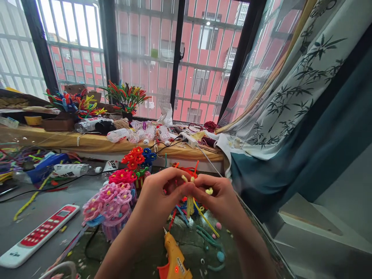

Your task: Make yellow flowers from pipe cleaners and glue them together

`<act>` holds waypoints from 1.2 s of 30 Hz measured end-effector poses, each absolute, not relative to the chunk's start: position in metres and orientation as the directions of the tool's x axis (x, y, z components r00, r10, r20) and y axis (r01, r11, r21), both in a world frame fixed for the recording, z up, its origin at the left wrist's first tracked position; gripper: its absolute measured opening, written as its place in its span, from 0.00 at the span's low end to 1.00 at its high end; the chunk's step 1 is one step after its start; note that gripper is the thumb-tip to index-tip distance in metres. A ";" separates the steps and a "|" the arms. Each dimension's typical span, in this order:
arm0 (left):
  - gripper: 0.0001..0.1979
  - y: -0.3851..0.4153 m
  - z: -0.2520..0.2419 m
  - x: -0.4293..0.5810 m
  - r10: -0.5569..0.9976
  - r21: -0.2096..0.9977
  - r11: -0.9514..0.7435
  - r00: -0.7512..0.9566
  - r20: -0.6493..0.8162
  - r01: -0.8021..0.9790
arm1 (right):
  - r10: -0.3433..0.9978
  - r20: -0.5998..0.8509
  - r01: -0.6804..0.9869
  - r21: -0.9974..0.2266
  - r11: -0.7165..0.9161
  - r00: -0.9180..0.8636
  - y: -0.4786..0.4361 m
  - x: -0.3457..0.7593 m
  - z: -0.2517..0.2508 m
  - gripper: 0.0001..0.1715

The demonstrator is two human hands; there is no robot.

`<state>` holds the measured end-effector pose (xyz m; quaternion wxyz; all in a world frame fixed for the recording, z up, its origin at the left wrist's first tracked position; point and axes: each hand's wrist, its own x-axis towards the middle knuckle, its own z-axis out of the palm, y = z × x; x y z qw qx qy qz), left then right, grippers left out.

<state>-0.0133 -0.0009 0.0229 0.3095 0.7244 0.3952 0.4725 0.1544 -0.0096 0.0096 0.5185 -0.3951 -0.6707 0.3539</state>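
Note:
My left hand [162, 193] and my right hand [216, 195] meet at the centre of the view, thumbs and index fingers pinched together. Between them is a pale yellow fuzzy pipe-cleaner piece [190, 207], its strands hanging below the fingertips and short ends poking out above. A small yellow curl shows by my right hand's fingers. Below lies a yellow glue gun [175, 257] with a red light on it. To the left of my left forearm stand pink fuzzy flowers [112, 203], with red flowers [133, 157] and blue flowers [148, 155] behind.
Teal pipe cleaners [207, 237], small pompoms [221, 256] and a loose googly eye lie on the dark table. A white remote [39, 234] and a plastic bottle [74, 170] are at left. The windowsill [66, 142] holds bottles, a power strip [188, 140] and colourful plants.

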 end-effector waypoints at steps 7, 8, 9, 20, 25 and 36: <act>0.11 0.001 0.020 -0.012 0.880 0.844 -0.473 0.179 0.440 0.254 | 0.919 0.313 0.173 -0.918 0.358 -0.241 -0.006 0.154 0.005 0.20; 0.11 0.001 0.020 -0.013 0.878 0.835 -0.478 0.157 0.452 0.271 | 0.918 0.293 0.168 -0.924 0.344 -0.268 -0.006 0.153 0.005 0.20; 0.10 0.002 0.021 -0.015 0.876 0.829 -0.482 0.135 0.463 0.285 | 0.913 0.276 0.162 -0.929 0.333 -0.299 -0.006 0.153 0.006 0.20; 0.10 0.004 0.023 -0.022 0.908 0.889 -0.419 0.089 0.409 0.183 | 0.915 0.143 0.144 -0.967 0.210 -0.377 -0.004 0.148 0.003 0.28; 0.15 0.010 0.019 -0.020 0.882 0.950 -0.311 0.367 0.294 -0.014 | 0.921 0.161 0.114 -0.970 0.214 -0.356 -0.003 0.152 0.001 0.28; 0.12 0.003 0.021 -0.016 0.936 0.956 -0.292 0.206 0.285 0.003 | 0.911 0.132 0.005 -0.989 0.146 -0.390 -0.006 0.155 0.004 0.26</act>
